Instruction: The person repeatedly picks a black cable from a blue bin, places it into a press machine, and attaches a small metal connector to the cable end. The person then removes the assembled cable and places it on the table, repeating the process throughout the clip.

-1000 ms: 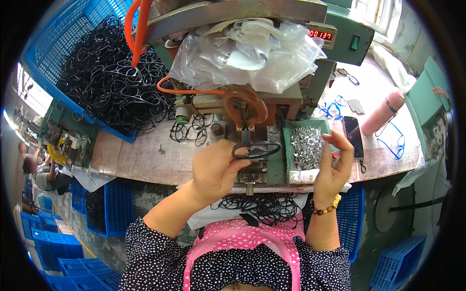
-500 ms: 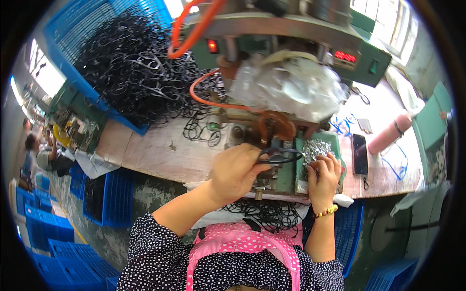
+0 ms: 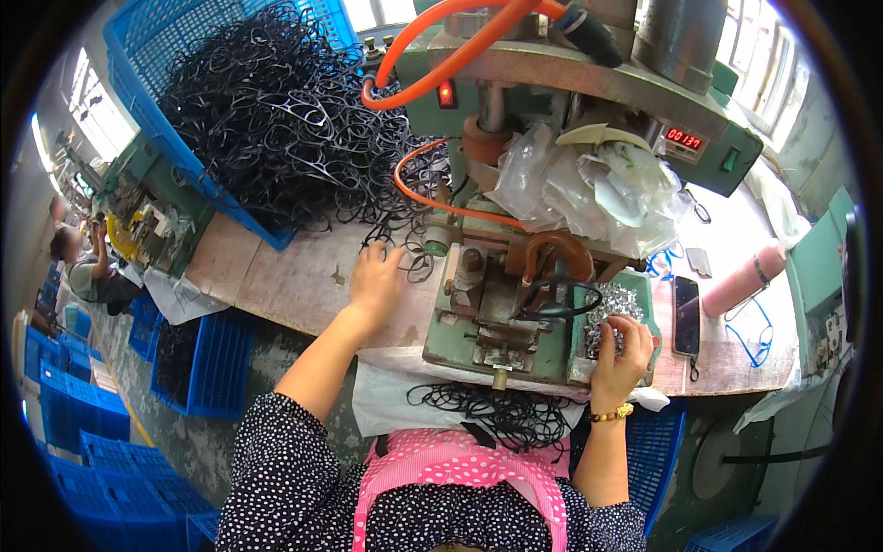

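Observation:
My left hand [image 3: 375, 283] is over the table left of the press, fingers apart, nothing visible in them. Its fingertips are close to a few loose black loops [image 3: 420, 267] at the foot of a big heap. At the press [image 3: 497, 313], another black loop [image 3: 557, 304] sits at the tooling and sticks out toward the right, with no hand on it. My right hand [image 3: 622, 361] rests at the green tray [image 3: 651, 296] of small shiny metal pieces [image 3: 618, 304]. Its thumb and fingers are drawn together; whatever they pinch is too small to name.
A blue crate [image 3: 138, 110] tips out the heap of black loops [image 3: 276, 129] at back left. Plastic bags [image 3: 589, 184] hang on the press under an orange hose [image 3: 451, 55]. Right of the tray lie a phone [image 3: 686, 316] and a pink bottle [image 3: 745, 281]. More black loops [image 3: 497, 412] lie on my lap.
My left hand has let go of the black loop at the press and moved left to the loose loops. My right hand's fingers have drawn together at the tray. The view has shifted slightly.

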The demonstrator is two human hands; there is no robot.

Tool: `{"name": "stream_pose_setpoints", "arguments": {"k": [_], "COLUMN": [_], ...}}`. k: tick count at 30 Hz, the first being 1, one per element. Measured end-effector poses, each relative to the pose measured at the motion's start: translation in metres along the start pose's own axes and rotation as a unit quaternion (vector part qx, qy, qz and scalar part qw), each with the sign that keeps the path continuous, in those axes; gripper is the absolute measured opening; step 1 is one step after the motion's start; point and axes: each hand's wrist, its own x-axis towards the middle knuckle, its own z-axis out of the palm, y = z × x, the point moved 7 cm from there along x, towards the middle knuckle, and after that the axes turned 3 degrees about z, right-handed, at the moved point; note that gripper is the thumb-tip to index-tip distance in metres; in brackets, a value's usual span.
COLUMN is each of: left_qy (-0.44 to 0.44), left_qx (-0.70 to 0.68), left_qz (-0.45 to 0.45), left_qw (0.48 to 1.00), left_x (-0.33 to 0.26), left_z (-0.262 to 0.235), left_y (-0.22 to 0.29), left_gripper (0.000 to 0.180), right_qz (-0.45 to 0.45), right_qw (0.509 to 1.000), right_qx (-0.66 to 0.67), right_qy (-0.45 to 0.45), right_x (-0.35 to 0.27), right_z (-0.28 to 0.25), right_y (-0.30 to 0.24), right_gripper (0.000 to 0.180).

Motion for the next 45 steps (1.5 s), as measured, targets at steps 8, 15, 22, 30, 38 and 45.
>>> {"name": "stream_pose_setpoints", "arguments": {"k": [8,15,22,30,38,45], "left_qy": [0.087,-0.005,-0.02,-0.055,-0.061,-0.008], "left_qx": [-0.142,-0.519,-0.71,-0.817,-0.625,-0.684], "left_qz": [-0.032,-0.29,-0.404,-0.177,0.016,-0.108], "left_qw": [0.985,0.804,0.577,0.545,0.778,0.721], "left_x": [0.003,-0.025,-0.054,-0.018,0.015,0.006], "left_z": [-0.036,-0.057,-0.067,-0.128,-0.159,-0.155], "left_y": [-0.032,-0.028,0.011,0.073,0.134,0.111], "left_gripper": [0.01,0.042,0.033,0.035,0.019,0.018], "right_qz": [0.046,0.095,0.164,0.133,0.148,0.142], "right_qw": [0.997,0.977,0.942,0.942,0.912,0.871], "right_qx": [0.061,0.188,0.293,0.305,0.374,0.449], "right_qy": [0.014,0.028,0.006,-0.048,-0.082,-0.14], "right_x": [-0.005,-0.011,-0.014,0.005,0.022,0.022], "right_z": [0.001,-0.004,0.0,-0.013,-0.013,-0.006], "right_y": [0.007,0.022,0.034,0.008,-0.025,-0.055], "right_gripper": [0.006,0.013,0.011,0.021,0.014,0.013]}}
